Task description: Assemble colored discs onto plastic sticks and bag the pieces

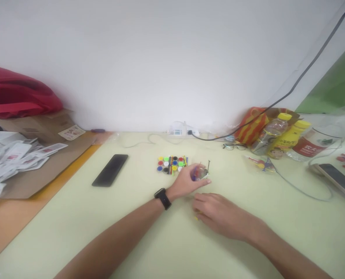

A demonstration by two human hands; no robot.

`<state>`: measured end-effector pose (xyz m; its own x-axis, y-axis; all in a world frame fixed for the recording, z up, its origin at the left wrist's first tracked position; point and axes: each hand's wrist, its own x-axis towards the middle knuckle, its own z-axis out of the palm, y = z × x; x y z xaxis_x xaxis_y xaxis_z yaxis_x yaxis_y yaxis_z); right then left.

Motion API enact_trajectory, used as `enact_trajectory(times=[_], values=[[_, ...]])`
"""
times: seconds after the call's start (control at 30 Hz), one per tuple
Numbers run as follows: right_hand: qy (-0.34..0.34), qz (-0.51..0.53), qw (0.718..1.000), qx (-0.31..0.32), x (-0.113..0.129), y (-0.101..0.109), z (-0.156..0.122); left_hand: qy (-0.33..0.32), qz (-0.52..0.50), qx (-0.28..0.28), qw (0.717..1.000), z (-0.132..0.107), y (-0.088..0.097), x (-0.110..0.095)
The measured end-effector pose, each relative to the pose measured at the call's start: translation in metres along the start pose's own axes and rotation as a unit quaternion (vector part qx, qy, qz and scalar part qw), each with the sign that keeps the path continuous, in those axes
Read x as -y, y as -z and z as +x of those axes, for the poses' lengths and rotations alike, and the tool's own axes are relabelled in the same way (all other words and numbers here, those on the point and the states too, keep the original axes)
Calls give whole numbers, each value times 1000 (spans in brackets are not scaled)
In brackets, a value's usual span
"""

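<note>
My left hand point(187, 181), with a black watch at the wrist, curls its thumb and fingers around a small clear round piece with thin coloured sticks point(200, 173) poking out. Its exact kind is hard to make out. Closer to me, my right hand point(216, 212) is closed, its fingers pinched together. Yellow bits show at its fingertips, but what they belong to is hidden. Just behind my left hand, small coloured discs point(160, 163) lie in rows, red, blue, yellow, green, white and black, with thin coloured sticks point(170, 164) among them.
A black phone point(110, 170) lies at left. White packets point(18, 155) and a red bag point(21, 93) sit beyond it. At right are glasses point(234, 146), a small plastic bag point(261, 164), bottles point(288, 139), a cable point(303, 192) and another phone point(339, 180). A power strip point(180, 129) is by the wall.
</note>
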<state>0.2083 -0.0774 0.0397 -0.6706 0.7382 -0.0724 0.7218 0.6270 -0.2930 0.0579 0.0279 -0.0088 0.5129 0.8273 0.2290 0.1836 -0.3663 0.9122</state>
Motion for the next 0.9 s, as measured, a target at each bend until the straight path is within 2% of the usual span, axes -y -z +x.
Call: enact_trajectory(times=[0.2, 0.33, 0.4, 0.5, 0.6, 0.67, 0.77, 0.9], values=[[3, 5, 1000, 6, -7, 5, -7, -4, -15, 2, 1000, 2, 0, 4], [-24, 78, 996, -26, -11, 21, -10, -4, -36, 3, 999, 2, 0, 9], [-45, 129, 988, -73, -16, 37, -11, -6, -30, 1, 1000, 2, 0, 10], [-51, 190, 963, -182, -27, 68, -11, -14, 6, -10, 1000, 2, -1, 11], [-59, 207, 917, -336, -38, 101, -10, -17, 21, -14, 1000, 2, -2, 12], [-74, 190, 897, -392, -42, 119, -8, -15, 21, -13, 1000, 2, -2, 12], [-80, 173, 910, -369, -43, 134, -2, -14, 24, -20, 999, 2, -2, 13], [-67, 147, 938, -308, -39, 136, 8, -16, 25, -29, 999, 2, -2, 13]])
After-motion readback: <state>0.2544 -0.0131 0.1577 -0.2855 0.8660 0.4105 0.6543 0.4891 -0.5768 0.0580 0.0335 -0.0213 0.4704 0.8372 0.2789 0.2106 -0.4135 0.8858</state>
